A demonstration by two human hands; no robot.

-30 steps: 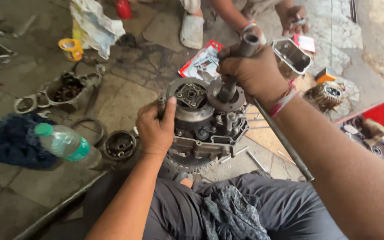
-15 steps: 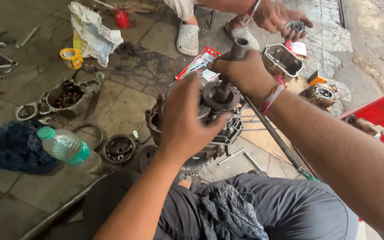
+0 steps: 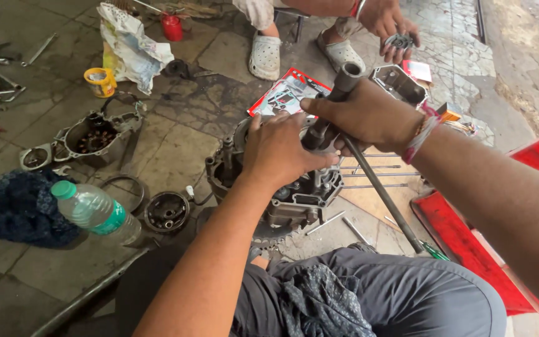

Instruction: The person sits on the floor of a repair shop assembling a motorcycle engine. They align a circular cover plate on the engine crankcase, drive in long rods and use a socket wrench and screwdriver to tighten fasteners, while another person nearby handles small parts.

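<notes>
A grey metal engine case stands on the floor in front of my knees. My left hand lies flat on top of it, fingers spread over the round part there. My right hand is closed around a dark tubular socket tool that stands upright in the case. A long steel rod slants down from under that hand to the floor. A toothed sprocket shows at the case's lower edge.
Left on the floor are an engine cover, a round black part, a plastic water bottle and a dark cloth. A red tray lies right. Another person sits opposite, a hand holding a gear.
My left hand has moved from the case's left side up onto its top. The view has shifted a little closer, and the other person's hand has come into view.
</notes>
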